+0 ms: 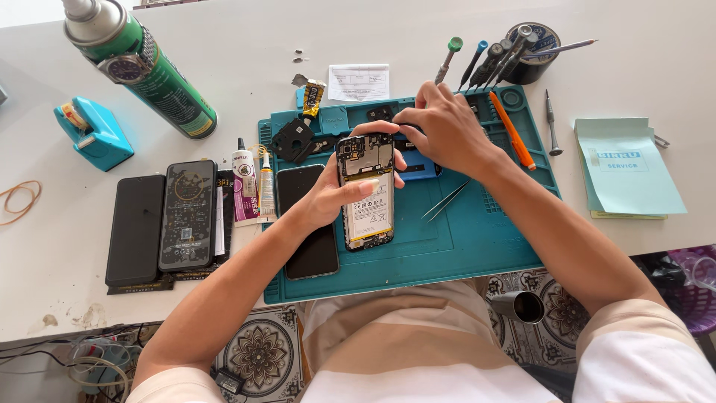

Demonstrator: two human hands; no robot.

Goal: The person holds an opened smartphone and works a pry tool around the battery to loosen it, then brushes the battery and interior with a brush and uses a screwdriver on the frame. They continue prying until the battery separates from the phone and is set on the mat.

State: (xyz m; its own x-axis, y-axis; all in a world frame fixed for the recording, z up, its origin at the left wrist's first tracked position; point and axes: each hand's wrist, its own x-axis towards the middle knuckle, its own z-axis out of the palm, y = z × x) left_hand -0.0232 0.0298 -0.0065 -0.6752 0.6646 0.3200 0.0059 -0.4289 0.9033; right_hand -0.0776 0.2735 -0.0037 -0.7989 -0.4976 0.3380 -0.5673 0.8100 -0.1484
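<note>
Left hand: gripping the opened phone from its left edge, thumb lying across the battery, fingers wrapping behind, steadying it above the teal mat.
Right hand: curling over the phone's top end, fingertips pinching close together at the camera area; whether anything small is being held there cannot be told.
Phone: sitting upright in the grip, back cover off, board and battery showing, just over the mat's left half.
Nearby: tweezers lying on the mat just right of the phone; orange tool resting near the mat's upper right; a dark phone lying left of the held one.
Doing it well: probably keeping the left grip firm and the fingertip pressure light near the board.
</note>
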